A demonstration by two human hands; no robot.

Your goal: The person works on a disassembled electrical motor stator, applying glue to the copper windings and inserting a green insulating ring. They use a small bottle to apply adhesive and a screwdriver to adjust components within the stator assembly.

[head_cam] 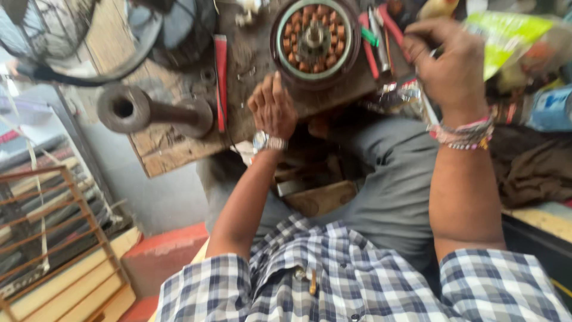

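The wooden bench (173,143) carries a round motor stator (314,40) with copper windings near its far edge. The left hand (273,107) lies palm-down on the bench just below the stator, fingers loosely curled, holding nothing. The right hand (448,62) is raised, wrist bent, fingers closed among red-handled tools (387,27); what it grips cannot be told.

Left hand (273,107) flat, palm down, right hand (448,62) raised, fingers curled
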